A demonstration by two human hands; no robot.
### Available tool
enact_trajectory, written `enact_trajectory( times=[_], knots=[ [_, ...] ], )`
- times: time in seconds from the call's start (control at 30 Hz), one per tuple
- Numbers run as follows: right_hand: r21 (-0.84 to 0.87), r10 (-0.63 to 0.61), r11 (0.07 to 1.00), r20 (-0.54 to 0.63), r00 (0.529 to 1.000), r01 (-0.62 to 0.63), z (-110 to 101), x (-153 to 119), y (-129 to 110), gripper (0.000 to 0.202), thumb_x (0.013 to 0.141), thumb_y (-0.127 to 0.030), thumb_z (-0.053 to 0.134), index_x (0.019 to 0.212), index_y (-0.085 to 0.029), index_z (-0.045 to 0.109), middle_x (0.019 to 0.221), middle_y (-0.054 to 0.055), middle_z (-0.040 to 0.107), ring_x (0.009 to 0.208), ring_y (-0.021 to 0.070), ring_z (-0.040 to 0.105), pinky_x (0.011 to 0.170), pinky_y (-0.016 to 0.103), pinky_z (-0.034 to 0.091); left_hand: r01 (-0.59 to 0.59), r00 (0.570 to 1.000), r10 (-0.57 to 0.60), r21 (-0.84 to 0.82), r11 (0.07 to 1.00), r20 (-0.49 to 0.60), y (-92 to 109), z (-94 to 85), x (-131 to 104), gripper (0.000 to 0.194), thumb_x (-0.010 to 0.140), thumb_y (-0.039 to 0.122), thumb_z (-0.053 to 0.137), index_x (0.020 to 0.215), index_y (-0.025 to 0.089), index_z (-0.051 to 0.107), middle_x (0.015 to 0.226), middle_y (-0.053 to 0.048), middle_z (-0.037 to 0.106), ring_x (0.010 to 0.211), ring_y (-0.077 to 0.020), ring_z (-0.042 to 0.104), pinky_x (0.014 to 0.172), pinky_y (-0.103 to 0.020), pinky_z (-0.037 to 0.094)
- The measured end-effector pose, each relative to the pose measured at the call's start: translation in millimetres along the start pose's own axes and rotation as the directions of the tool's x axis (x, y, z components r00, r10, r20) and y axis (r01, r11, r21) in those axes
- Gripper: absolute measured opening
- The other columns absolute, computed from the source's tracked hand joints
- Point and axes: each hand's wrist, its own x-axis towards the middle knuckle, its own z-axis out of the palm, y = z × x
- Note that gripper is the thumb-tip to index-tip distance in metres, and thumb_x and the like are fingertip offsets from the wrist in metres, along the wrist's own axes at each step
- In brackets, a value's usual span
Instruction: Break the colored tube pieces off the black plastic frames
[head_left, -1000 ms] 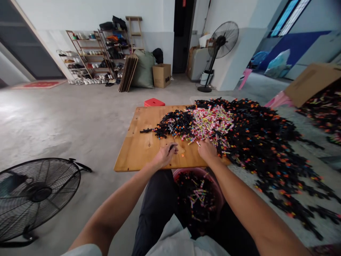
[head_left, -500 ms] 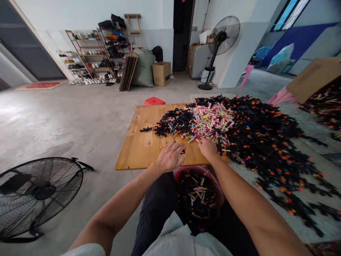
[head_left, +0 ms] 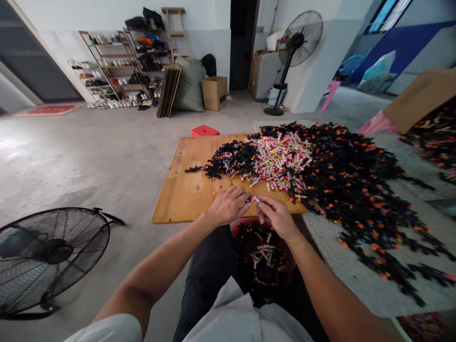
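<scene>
Over the near edge of the wooden board [head_left: 178, 190], my left hand [head_left: 228, 205] is closed on a small black toy gun [head_left: 248, 200], mostly hidden by the fingers. Between thumb and fingers of my right hand [head_left: 277, 216] is a small pink-and-white tube [head_left: 255, 198], its far end close against the black piece; whether they are joined cannot be made out. Just beyond the hands lies a heap of similar pink, white and yellow tubes [head_left: 281, 159]. Black toy guns with orange and blue bits [head_left: 235, 156] are piled to its left, and a much larger pile [head_left: 349, 166] spreads right.
Below the board's edge, a reddish tub [head_left: 240, 223] between my legs holds black pieces and tubes. A black floor fan [head_left: 59, 254] stands at left, a red stool [head_left: 204, 130] behind the board. A tilted cardboard box [head_left: 420, 99] spills more pieces at right.
My right hand has come back from the edge of the tube heap to my left hand, bringing a tube. The left hand keeps its hold. The view has tipped slightly.
</scene>
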Motion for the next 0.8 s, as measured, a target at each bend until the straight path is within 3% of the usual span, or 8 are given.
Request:
enact_trajectory(
  times=[0.2, 0.47, 0.8],
  knots=[
    [0.042, 0.062, 0.997, 0.009, 0.998, -0.062, -9.1, -5.1, -2.9, 0.043, 0.092, -0.052, 0.070, 0.119, -0.019, 0.075, 0.067, -0.002, 0.060, 0.047, 0.0112, 0.051, 0.044, 0.025, 0.037, -0.030, 0.999, 0.030, 0.004, 1.000, 0.035, 5.9, -3.2, -0.3, 0.040, 0.109, 0.042, 0.040, 0.122, 0.018, 0.070, 0.110, -0.012, 0.068, 0.108, -0.0252, 0.061, 0.097, -0.038, 0.052],
    [0.068, 0.155, 0.985, 0.089, 0.984, -0.161, -14.0, -10.5, -13.8, 0.038, 0.091, -0.055, 0.070, 0.086, -0.018, 0.069, 0.061, -0.006, 0.049, 0.040, 0.0072, 0.042, 0.038, 0.022, 0.031, -0.075, 0.993, 0.068, 0.062, 0.995, 0.096, 11.5, -7.3, -1.9, 0.042, 0.110, 0.044, 0.037, 0.125, 0.020, 0.069, 0.110, -0.011, 0.068, 0.101, -0.0225, 0.061, 0.086, -0.033, 0.051],
    [0.027, 0.406, 0.908, 0.184, 0.895, -0.417, -24.5, -12.1, -27.4, 0.039, 0.078, -0.052, 0.080, 0.077, -0.019, 0.060, 0.058, -0.009, 0.043, 0.038, 0.0040, 0.031, 0.036, 0.021, 0.035, -0.096, 0.980, 0.082, 0.067, 0.993, 0.183, 21.0, -3.9, -5.5, 0.042, 0.111, 0.044, 0.036, 0.136, 0.023, 0.062, 0.107, -0.009, 0.067, 0.099, -0.0210, 0.062, 0.080, -0.030, 0.051]
  ],
)
